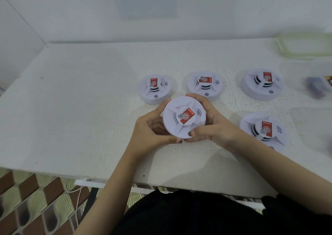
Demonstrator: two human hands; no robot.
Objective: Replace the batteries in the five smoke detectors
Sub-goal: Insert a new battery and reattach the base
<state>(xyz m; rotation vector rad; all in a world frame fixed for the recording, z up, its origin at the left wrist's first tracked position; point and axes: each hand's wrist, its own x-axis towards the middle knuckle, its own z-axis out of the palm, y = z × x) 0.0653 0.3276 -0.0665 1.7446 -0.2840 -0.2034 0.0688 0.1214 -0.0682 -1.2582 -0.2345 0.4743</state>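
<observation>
Your left grip (149, 132) and right grip (212, 127), both bare hands, together hold one round white plastic smoke detector with a red sticker on its raised centre cap (184, 117) in the middle of the frame. The left grip's fingers curl round its left edge, with the thumb along the lower rim. The right grip wraps the right side: its fingers reach over the far upper edge and its thumb presses the near rim. The two thumb tips almost meet under the lower edge. Whether the detector touches the table or sits just above it, you cannot tell.

Four more white detectors of the same kind lie on the worn white table (71, 109), stickers facing up. Three stand in a row above your hands: the left row detector (155, 89) just above the held one, the middle row detector (205, 84) close behind your right fingers, and the right row detector (261, 84) well apart. The fourth detector (263, 128) lies at the right of the frame, beside your right forearm.

In the upper right corner sits a clear plastic container with a pale green rim (303, 44). Below it, at the right edge, is a blurred dark object (314, 89), too smeared to identify. At the lower left you can see patterned brown and cream floor tiles (27, 198) and a thin white cable (77, 198).
</observation>
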